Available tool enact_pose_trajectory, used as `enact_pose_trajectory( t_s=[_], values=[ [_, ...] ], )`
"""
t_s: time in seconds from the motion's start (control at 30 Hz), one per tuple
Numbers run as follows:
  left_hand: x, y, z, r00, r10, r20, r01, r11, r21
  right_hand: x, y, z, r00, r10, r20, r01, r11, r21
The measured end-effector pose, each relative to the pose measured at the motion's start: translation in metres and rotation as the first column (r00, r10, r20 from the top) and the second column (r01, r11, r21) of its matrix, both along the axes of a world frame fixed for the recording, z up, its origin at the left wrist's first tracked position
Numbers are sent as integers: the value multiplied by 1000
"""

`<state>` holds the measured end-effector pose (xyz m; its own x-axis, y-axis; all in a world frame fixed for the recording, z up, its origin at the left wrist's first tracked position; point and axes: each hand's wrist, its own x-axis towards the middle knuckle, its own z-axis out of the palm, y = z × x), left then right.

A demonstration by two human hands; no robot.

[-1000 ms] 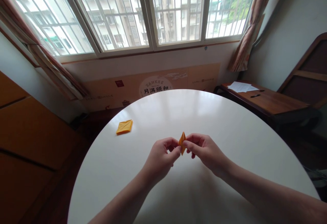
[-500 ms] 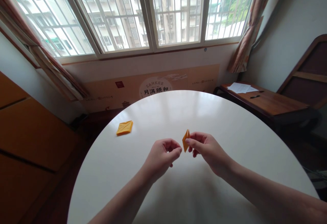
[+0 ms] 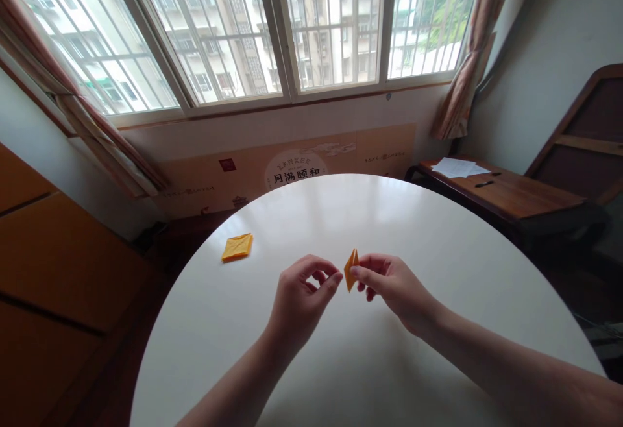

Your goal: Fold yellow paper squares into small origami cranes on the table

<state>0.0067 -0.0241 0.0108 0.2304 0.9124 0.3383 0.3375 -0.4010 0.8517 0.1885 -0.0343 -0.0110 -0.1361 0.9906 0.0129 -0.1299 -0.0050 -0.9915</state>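
Above the white round table (image 3: pixel 389 213), my right hand (image 3: pixel 396 284) pinches a small folded piece of yellow-orange paper (image 3: pixel 349 272) between thumb and fingers. The paper is held upright, with a narrow diamond shape facing me. My left hand (image 3: pixel 304 294) is curled, thumb and index fingertips brought together just left of the paper. Between those fingertips I see nothing, and they look slightly apart from the paper's edge. Farther left on the table lies a flat, creased stack of yellow paper (image 3: pixel 237 248).
Beyond the table are a barred window (image 3: pixel 335 31) and a printed beige panel (image 3: pixel 243 174) below it. A wooden bench (image 3: pixel 530 196) at the right carries white papers (image 3: pixel 455 167). Orange-brown cabinets (image 3: pixel 48 252) stand at the left.
My left hand has shifted slightly left and its fingers have straightened a little. The folded paper stays in my right hand, moved slightly left. The yellow stack lies as before.
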Motion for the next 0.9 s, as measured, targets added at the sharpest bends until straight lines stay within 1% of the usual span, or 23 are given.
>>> enact_pose_trajectory(
  t_s=[0.07,0.13,0.27,0.33,0.4,0.47,0.5,0.57,0.63,0.7,0.77,0.83,0.9],
  values=[
    [1,-1,2,999,-4,-36,6,998,64,0,0,0,1000,7,-5,-7,1000,4],
    [1,-2,2,999,0,-52,5,996,90,0,-1,0,1000,20,1,-20,1000,19],
    [0,-2,1,999,34,-32,-31,995,94,-1,-2,-2,998,38,44,-42,994,97],
    [-1,-2,2,998,60,-18,-59,996,70,-1,-2,-2,997,15,75,-26,988,151],
    [-1,-2,3,997,74,14,-74,997,-5,-1,-3,-2,995,-27,91,6,975,223],
    [1,-2,4,996,46,76,-35,989,-143,0,-4,-1,991,-85,106,47,946,322],
    [2,-2,5,992,22,121,5,975,-222,1,-5,0,985,-123,121,68,923,379],
    [4,-3,6,977,-19,213,97,928,-361,4,-6,1,963,-195,183,83,868,490],
    [6,-4,7,958,-39,282,167,880,-444,6,-7,3,934,-244,260,53,815,577],
    [7,-4,8,945,-55,322,214,850,-481,8,-7,3,918,-238,317,-18,774,633],
    [7,-5,8,936,-63,347,237,840,-487,9,-6,3,918,-213,335,-73,739,670],
    [6,-5,9,934,-55,352,235,839,-491,9,-6,3,918,-198,344,-102,719,687],
    [6,-4,9,940,-44,338,220,836,-503,8,-6,3,910,-209,357,-107,716,690]
  ],
)
